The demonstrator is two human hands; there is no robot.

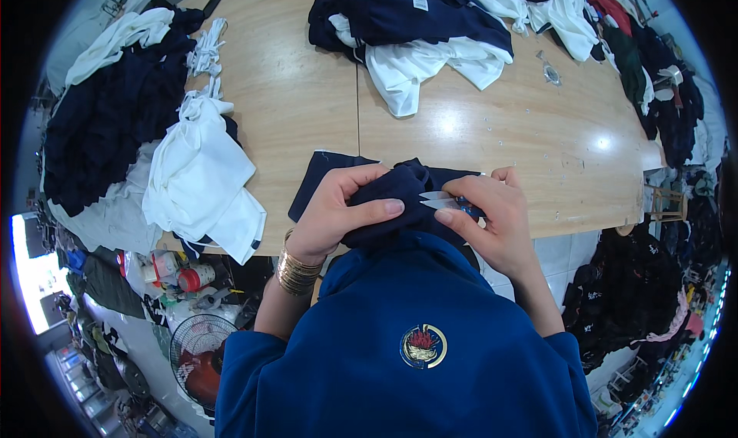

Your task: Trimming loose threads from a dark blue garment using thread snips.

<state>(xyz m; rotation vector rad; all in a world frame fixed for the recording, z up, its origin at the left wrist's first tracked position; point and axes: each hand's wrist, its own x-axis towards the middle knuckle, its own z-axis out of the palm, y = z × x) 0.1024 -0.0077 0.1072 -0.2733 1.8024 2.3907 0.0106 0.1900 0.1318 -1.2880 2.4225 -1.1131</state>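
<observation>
Now your left hand (338,211) clamps the bunched navy garment (400,200) at six o'clock; your right hand (492,215) pinches small thread snips (446,201), blades pointing nine o'clock.

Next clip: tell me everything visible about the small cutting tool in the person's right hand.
The thread snips show only two short, pale metal blades, pointing left and lying close together, whether touching I cannot tell. A bit of blue handle peeks out near the fingers. The right hand pinches them, hiding the rest. The blade tips sit against the bunched navy garment, which the left hand grips at the near edge of the wooden table.
</observation>
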